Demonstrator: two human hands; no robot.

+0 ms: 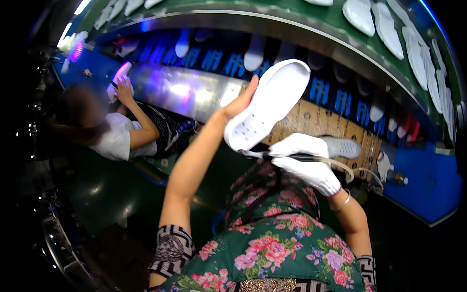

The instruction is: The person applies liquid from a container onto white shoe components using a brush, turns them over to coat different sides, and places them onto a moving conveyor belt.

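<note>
Fingers of your left hand point(240, 104) gripped a white shoe point(275, 97); those of your gloved right hand point(307, 158) clamped a dark tool point(266, 156).

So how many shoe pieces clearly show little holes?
2: a white shoe piece in the left hand, and a grey shoe piece on the cardboard beside the gloved right hand. Holes elsewhere may be hidden or too small to see.
</note>
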